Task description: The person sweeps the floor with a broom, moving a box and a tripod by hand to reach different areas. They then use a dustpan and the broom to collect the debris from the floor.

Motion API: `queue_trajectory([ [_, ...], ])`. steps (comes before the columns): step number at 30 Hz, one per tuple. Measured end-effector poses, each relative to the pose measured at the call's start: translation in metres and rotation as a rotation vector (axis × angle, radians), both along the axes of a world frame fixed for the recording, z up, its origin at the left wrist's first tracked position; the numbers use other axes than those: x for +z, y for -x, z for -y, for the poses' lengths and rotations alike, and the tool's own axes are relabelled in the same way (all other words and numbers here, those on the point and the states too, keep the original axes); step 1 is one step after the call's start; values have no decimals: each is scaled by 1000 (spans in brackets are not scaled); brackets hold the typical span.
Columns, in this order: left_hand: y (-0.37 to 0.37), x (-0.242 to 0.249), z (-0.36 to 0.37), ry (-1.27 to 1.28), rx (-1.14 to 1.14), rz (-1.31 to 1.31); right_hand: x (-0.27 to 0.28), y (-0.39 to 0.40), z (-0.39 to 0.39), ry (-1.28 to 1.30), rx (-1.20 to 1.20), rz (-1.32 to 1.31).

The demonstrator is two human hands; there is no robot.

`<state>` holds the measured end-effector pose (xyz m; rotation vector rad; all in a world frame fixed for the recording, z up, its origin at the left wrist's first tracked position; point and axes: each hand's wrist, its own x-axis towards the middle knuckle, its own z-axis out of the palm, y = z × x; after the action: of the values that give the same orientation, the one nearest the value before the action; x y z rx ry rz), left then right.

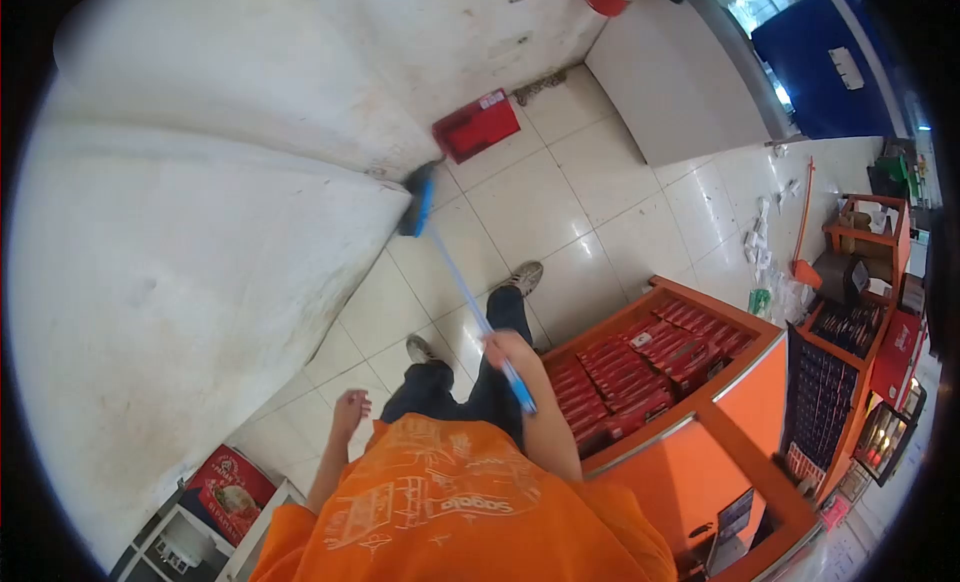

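My right hand (508,350) is wrapped round the pale blue handle of a broom (459,280). The broom's blue head with dark bristles (417,201) rests at the foot of the white wall, by its corner. My left hand (351,412) hangs at my side, away from the broom, with its fingers loosely curled and nothing visible in it. Beyond the broom head, a red box-like object (476,126) lies on the tiles against the wall.
An orange cabinet (690,422) with rows of red packets stands close on my right. White litter (757,237) and an orange-red long-handled tool (803,222) are farther right. A white counter (672,72) stands ahead. A red carton (228,494) is at lower left.
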<state>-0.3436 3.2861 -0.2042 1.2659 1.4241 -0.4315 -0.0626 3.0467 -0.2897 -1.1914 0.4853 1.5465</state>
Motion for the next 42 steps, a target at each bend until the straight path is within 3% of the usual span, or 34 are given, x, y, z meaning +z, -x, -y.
queue_trajectory([
  [1, -25, 11, 4, 5, -45, 2, -26, -21, 4, -205, -123, -94],
  [2, -63, 30, 8, -8, -185, 64, -57, -48, 8, -118, -147, -366],
  [3, -91, 37, 11, -17, -209, 54, -59, -64, 33, -85, -117, -78],
  [4, -115, 42, 17, -42, -90, 93, -50, -95, 58, 83, -64, -84],
  [5, -127, 49, 24, -63, 41, 129, -32, -109, 108, -190, -331, -70],
  [6, -132, 46, 29, -37, 55, 116, -54, -125, 148, 132, 101, 228],
  [7, -135, 38, 34, -2, -1, 60, -34, -149, 184, -34, -433, -212],
  [9, -122, 9, 42, 79, -157, 46, 7, -189, 209, 334, -458, -83],
  [10, -135, 11, 43, 73, -167, 48, 13, -199, 207, 327, -467, -83],
  [12, -160, 15, 54, -9, -218, 103, 23, -211, 200, 649, 51, 349],
  [14, -194, 25, 52, 0, -210, 69, 40, -200, 174, 668, 25, 432],
  [16, -221, 23, 49, 7, -196, 39, 3, -164, 183, 543, -83, 540],
  [17, -230, 20, 45, 31, -171, 45, 27, -175, 171, 546, -90, 541],
  [19, -243, 9, 37, 60, -163, 51, 107, -212, 138, 303, -411, 88],
  [21, -248, -15, 21, -15, -422, 180, 63, -243, 126, 254, -357, 126],
  [22, -256, -21, 9, -14, -438, 199, 33, -266, 113, 130, -397, 99],
  [24, -285, -29, -10, -106, -576, 110, -7, -336, 82, -8, -474, 41],
  [26, -336, 9, -22, -91, -488, 24, -33, -379, 76, -31, -510, -11],
  [28, -356, 20, -46, -109, -359, 36, -61, -394, 97, -337, -1151, -438],
  [30, -372, 28, -56, -89, -232, 20, -66, -362, 141, -432, -1294, -524],
  [31, -379, 26, -61, -79, -233, 13, -42, -350, 157, -205, -1299, -391],
  [32, -381, 20, -64, -46, -284, -13, -11, -339, 171, 20, -1284, -253],
  [33, -383, 14, -67, -18, -337, -33, -9, -323, 190, 198, -1087, -19],
  [35, -384, -8, -67, 33, -399, 31, 20, -342, 196, 443, -827, -136],
  [36, -392, -12, -63, 63, -435, 95, 19, -337, 195, 444, -829, -137],
  [38, -413, -12, -48, 102, -471, 145, 15, -314, 197, 435, -339, 473],
  [40, -433, -10, -34, 52, -576, 121, 62, -300, 141, 666, -112, 474],
  [42, -454, -4, -19, 78, -533, 75, 49, -234, 117, 672, 18, 617],
])
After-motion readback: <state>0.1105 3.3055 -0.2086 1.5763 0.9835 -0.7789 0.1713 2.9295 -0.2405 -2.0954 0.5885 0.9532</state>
